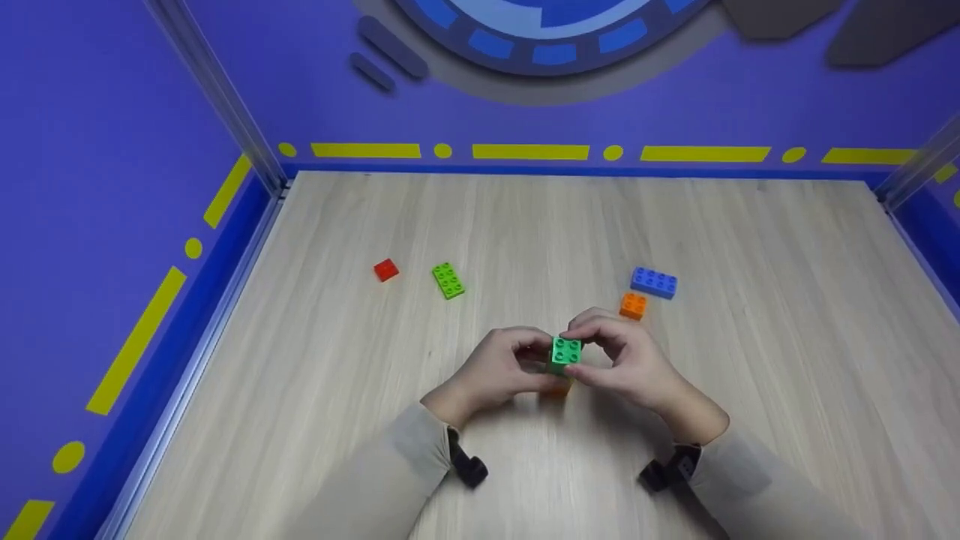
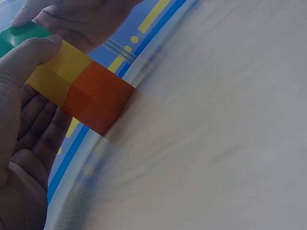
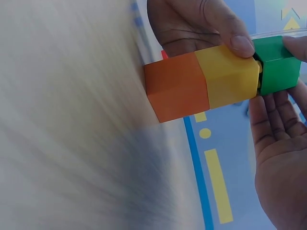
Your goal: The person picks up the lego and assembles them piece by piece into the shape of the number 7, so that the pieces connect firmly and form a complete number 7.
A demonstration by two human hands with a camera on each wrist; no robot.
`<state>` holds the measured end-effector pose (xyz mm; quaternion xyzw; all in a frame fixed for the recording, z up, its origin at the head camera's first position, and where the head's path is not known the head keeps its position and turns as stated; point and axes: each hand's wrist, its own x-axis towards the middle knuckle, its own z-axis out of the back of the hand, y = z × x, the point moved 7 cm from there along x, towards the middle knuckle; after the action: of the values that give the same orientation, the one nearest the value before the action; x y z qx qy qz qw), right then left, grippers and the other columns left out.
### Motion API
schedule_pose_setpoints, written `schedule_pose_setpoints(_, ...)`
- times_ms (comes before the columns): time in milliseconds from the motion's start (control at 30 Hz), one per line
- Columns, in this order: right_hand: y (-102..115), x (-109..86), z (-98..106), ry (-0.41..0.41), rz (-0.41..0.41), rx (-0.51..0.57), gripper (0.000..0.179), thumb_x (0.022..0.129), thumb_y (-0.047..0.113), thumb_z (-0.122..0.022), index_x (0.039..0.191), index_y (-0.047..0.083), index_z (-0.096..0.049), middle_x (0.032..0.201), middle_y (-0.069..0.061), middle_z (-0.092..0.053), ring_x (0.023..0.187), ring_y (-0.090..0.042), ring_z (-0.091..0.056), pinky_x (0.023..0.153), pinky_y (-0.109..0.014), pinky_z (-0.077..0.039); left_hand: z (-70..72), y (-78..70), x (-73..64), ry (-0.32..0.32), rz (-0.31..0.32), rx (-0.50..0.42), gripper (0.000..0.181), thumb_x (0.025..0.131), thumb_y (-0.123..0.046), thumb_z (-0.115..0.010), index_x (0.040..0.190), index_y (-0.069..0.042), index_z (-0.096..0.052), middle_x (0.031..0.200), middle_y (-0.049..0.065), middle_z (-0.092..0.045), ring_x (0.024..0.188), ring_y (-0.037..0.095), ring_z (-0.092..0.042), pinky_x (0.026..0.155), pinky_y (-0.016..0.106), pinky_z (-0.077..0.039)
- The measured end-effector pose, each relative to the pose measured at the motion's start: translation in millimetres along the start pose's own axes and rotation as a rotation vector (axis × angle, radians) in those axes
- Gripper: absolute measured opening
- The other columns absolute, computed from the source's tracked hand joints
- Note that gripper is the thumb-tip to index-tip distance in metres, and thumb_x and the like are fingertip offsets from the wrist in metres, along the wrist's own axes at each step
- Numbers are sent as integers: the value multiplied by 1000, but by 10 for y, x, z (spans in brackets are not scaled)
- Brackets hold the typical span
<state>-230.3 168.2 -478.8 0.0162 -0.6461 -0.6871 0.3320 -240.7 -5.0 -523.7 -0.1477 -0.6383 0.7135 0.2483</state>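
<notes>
In the head view, my left hand (image 1: 495, 367) and right hand (image 1: 634, 360) meet at a small upright stack near the table's front. Its bottom is an orange brick (image 3: 177, 88) standing on the table. Stacked on that is a yellow brick (image 3: 228, 79), which my left hand pinches between thumb and fingers. On top, my right hand pinches a green brick (image 1: 566, 351) by its sides. A narrow gap, with the yellow studs showing, separates green from yellow in the right wrist view.
Beyond my right hand lie another orange brick (image 1: 634, 305) and a long blue brick (image 1: 654, 282). Farther left are a lime green brick (image 1: 448, 280) and a small red brick (image 1: 386, 270). Blue-purple panels (image 1: 525, 112) border the wooden table (image 1: 337, 360) at the back and sides.
</notes>
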Motion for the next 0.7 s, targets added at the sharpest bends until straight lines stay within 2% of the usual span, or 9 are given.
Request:
schedule_pose_setpoints(133,5,-6,-3,-6,18,-17,36,86,-22,-82,117,-5,-78,117,-7,-75,111,-9,-70,105,-20,-60,1,3,-2,-4,4,-1,36,91,-7,-95,124,-2,-83,127,14,-83,110,3,-80,105,32,-67)
schedule_pose_setpoints(267,7,-11,2,-10,11,-38,37,86,-21,-83,119,-4,-78,118,-4,-74,111,-11,-70,104,-20,-60,3,4,3,-8,0,13,34,91,-10,-96,122,-4,-84,126,11,-83,109,3,-80,105,34,-67)
schedule_pose_setpoints(467,17,-6,-12,3,12,-39,39,86,-20,-83,121,-4,-78,120,4,-74,113,-10,-69,104,-22,-61,8,1,7,-8,-11,37,33,91,-12,-97,121,-5,-84,123,8,-83,110,5,-80,104,29,-66)
schedule_pose_setpoints(700,22,-5,-26,11,26,-30,38,87,-20,-82,122,-5,-77,120,0,-73,114,-12,-68,107,-22,-60,8,0,6,3,-21,43,32,91,-12,-96,120,-4,-84,121,8,-84,111,5,-80,104,30,-66)
